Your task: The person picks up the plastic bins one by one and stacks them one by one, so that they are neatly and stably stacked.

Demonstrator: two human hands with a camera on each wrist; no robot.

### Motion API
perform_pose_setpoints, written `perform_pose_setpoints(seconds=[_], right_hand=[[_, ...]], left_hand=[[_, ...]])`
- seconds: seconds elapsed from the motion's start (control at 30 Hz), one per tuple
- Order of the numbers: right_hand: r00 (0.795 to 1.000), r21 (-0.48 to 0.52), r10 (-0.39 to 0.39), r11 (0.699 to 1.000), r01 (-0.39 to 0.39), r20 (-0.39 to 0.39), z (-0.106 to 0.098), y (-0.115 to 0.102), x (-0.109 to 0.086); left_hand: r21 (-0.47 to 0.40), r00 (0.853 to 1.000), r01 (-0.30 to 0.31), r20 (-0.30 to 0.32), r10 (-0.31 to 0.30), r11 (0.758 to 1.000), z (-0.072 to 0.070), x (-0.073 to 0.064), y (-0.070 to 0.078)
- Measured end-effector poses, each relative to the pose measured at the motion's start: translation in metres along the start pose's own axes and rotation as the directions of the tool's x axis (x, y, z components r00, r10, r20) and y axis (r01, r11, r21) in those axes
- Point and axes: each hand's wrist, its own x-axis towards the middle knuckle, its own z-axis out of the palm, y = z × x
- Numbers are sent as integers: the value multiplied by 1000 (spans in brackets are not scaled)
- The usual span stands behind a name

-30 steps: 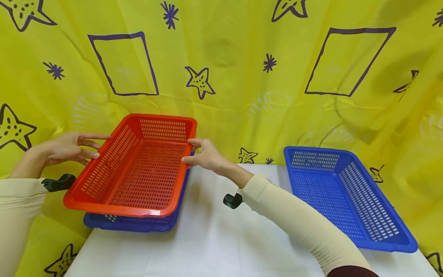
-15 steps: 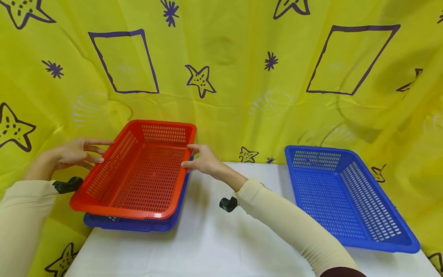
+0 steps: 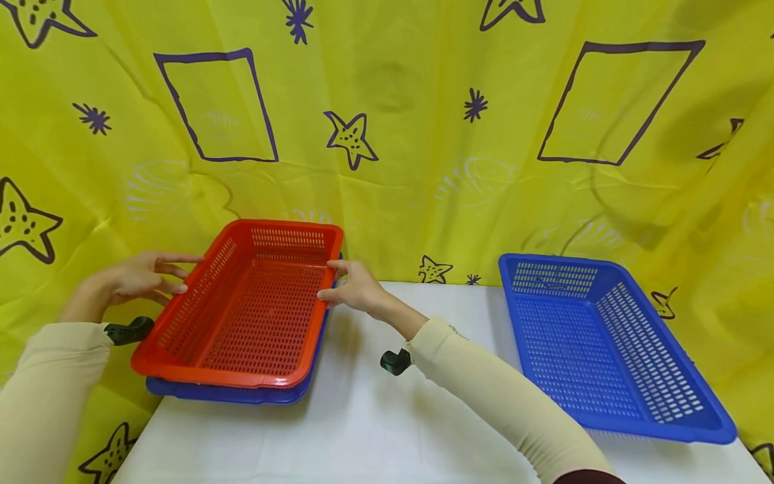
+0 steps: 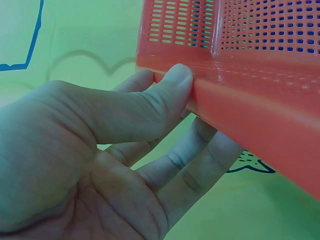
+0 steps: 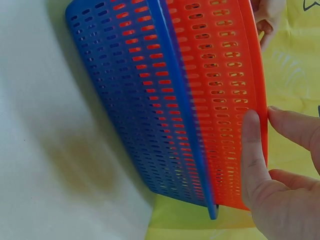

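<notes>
A red perforated plastic basket (image 3: 208, 375) sits partly nested inside a blue basket (image 3: 226, 392) at the left end of the table. My left hand (image 3: 134, 279) pinches its left rim; in the left wrist view the thumb (image 4: 175, 82) presses on top while fingers (image 4: 200, 150) curl beneath. On the opposite side, my right hand (image 3: 358, 289) grips the right rim between thumb and fingers. From the right wrist view, the red wall (image 5: 217, 85) rises well above the blue rim (image 5: 181, 90), and red shows through the blue slots. Most of the lower blue basket is hidden in the head view.
Another blue basket (image 3: 605, 430) stands at the right end of the white-covered table (image 3: 387, 417). A yellow curtain (image 3: 405, 202) with starfish prints hangs close behind the table and along its left side. Dark wrist cameras (image 3: 396, 361) stick out below the sleeves.
Both hands have lowered the red basket, moving it slightly to the right and deeper into the left blue basket. The gap between their front rims has narrowed.
</notes>
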Motion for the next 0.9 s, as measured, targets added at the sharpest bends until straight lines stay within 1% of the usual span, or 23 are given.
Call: perform_pose_setpoints(seconds=[0.33,0.43,0.5,0.57,0.67,0.8,0.9], right_hand=[[1000,-41,28,999,-29,-8,4,7,2],[999,-31,43,999,-43,-4,6,10,3],[999,-22,51,998,-51,4,7,12,3],[998,-14,58,998,-58,13,9,13,3],[997,-29,68,997,-67,21,12,15,2],[997,-70,80,994,-80,-4,14,18,2],[997,-78,74,994,-75,-13,14,18,3]], left_hand=[[-26,1000,-9,13,10,1000,7,3,-14],[-19,1000,-22,16,22,1000,9,4,-18],[-6,1000,-19,11,19,1000,10,4,-20],[0,1000,-8,9,8,1000,12,5,-21],[20,1000,14,12,-14,1000,17,6,-21],[30,1000,19,17,-19,999,23,9,-21],[21,1000,18,10,-18,1000,24,10,-22]])
